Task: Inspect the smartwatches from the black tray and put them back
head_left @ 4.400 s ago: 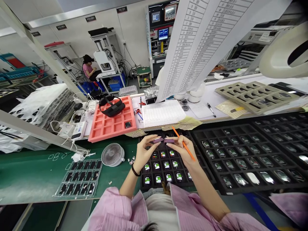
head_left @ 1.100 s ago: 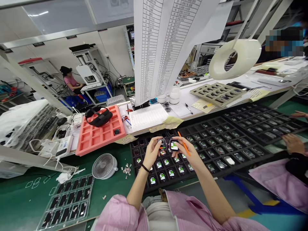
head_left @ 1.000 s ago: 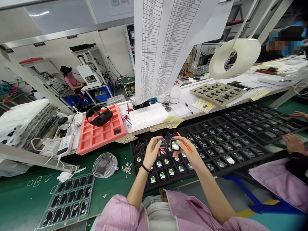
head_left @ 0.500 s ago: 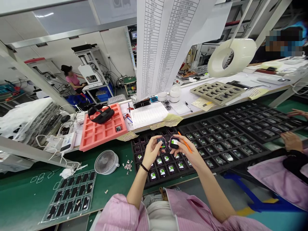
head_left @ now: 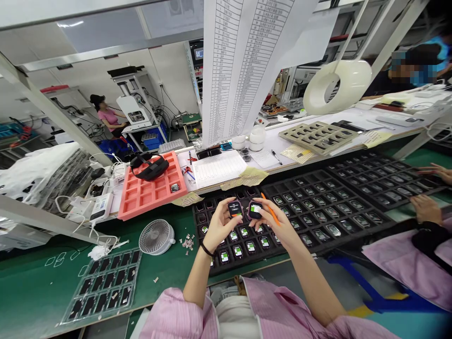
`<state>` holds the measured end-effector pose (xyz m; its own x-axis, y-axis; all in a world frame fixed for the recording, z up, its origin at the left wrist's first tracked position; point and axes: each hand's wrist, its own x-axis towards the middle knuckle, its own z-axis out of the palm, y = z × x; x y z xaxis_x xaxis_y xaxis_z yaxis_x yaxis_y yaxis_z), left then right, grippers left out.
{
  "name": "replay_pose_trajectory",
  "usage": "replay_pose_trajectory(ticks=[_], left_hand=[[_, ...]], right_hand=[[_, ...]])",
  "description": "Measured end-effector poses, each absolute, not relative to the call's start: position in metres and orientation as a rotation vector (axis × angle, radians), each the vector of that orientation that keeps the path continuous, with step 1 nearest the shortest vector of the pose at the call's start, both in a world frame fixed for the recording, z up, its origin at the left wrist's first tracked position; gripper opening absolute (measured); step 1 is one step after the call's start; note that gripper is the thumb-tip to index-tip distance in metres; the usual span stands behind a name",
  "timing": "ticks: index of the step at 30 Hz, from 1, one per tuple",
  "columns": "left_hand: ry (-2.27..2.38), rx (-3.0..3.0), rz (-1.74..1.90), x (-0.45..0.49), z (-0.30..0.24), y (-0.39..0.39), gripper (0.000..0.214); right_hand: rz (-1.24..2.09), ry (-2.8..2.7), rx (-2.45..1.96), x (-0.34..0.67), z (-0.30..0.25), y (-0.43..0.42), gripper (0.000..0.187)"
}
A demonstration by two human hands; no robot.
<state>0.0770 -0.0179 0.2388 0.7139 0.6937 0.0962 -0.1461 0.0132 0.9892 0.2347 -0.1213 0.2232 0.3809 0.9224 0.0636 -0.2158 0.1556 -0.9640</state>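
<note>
In my left hand [head_left: 218, 229] is a square smartwatch body [head_left: 234, 207] without a strap, its screen dark with small light text and my thumb at its lower edge. My right hand [head_left: 281, 227] grips a second smartwatch body [head_left: 254, 210] with a green and white screen. An orange pen-like stick [head_left: 271, 210] is also held in the right hand, slanting up past the fingers. Both watches are side by side, screens facing me, above a black tray [head_left: 231, 267]. Lit watches [head_left: 238, 251] sit in the tray's slots below my hands.
More black trays with watches stretch right, where a co-worker's hands [head_left: 428, 209] rest. Left are a small round fan [head_left: 156, 237], a clear tray of black parts [head_left: 102, 285] and scattered small pieces [head_left: 187, 242]. A pink tray [head_left: 155, 197] bears a black headset [head_left: 149, 165].
The screen of the left watch has gone from a coloured display to dark with text. My left thumb has shifted down off its face. The right hand has hardly moved.
</note>
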Motion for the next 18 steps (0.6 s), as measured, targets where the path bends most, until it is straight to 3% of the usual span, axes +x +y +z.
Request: replay_pose_trajectory(ticks=[6,14,18], left_hand=[[0.226,1.289,0.652,0.055,0.246,-0.017,0.070],[0.319,1.357,0.717,0.058,0.251,-0.022,0.064],[0.427,1.418,0.763,0.067,0.252,-0.023,0.061]], right_hand=[[0.923,-0.780,-1.101,0.237,0.218,-0.119,0.038],[0.925,-0.798,-1.055,0.238,0.221,-0.125,0.033],[0.927,-0.848,-1.037,0.239,0.228,-0.130,0.046]])
